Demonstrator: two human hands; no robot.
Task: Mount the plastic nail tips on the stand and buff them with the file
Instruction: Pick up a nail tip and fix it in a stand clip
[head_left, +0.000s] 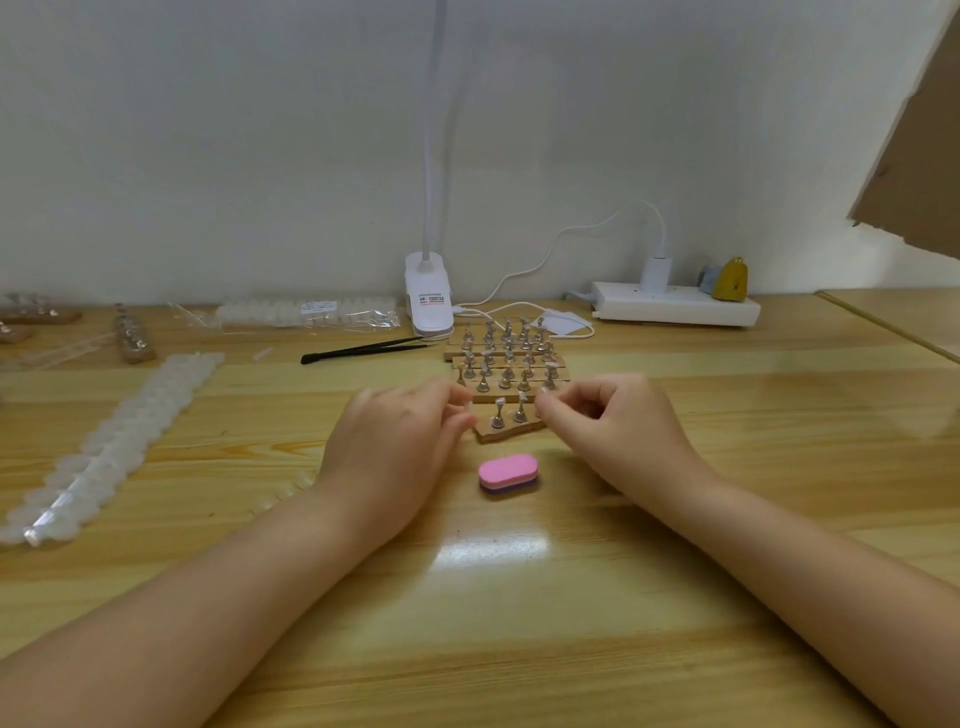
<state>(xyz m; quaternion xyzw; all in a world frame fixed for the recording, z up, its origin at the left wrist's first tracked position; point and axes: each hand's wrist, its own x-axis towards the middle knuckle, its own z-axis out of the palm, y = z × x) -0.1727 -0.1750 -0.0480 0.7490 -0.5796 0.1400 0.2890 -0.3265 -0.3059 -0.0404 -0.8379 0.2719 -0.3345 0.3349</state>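
Table (519, 597) first: pale wood, carrying everything. Along its left side lies a long strip of plastic nail tips (119, 431), well apart from the work. Behind the hands sits a cluster of wooden stands (506, 358) studded with small metal pegs, and the nearest stand (506, 428) is pulled forward between the two hands. The left hand (395, 447) has its fingers curled at the stand's left end, touching or just beside it. The right hand (613, 421) is curled at the right end, fingertips pinched together; whether a nail tip is between them is too small to tell. The pink file (508, 474) lies untouched, just in front of the stand.

By my reckoning the mounting is under way and buffing has not begun. Doing it well likely means steadying the stand with the left hand while the right presses each tip squarely onto a peg (497, 413), since these pegs look top-heavy and a sideways nudge could tip the neighbours. Keeping the file near saves reaching later.
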